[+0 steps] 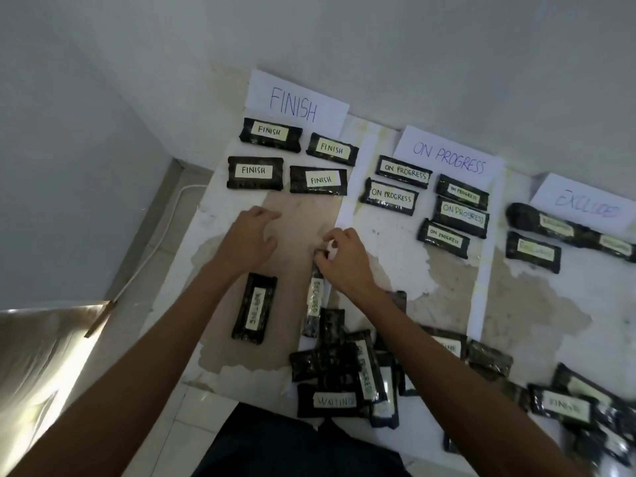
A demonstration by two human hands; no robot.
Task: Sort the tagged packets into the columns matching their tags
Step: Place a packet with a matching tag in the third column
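Note:
My right hand (344,258) pinches the top end of a black packet tagged EXCLUDED (315,297), which stands on edge on the floor. My left hand (247,237) hovers open just left of it, holding nothing. A WAITING packet (254,308) lies below my left hand. Paper headers mark columns: FINISH (296,103) with several FINISH packets (254,172), ON PROGRESS (447,156) with several ON PROGRESS packets (390,196), and EXCLUDED (585,208) with a few EXCLUDED packets (533,251).
An unsorted heap of black packets (344,370) lies near my knees, more packets (568,404) spread to the lower right. White tape strips (480,277) divide the columns. A wall stands behind the headers; a white cable (155,246) runs along the left floor.

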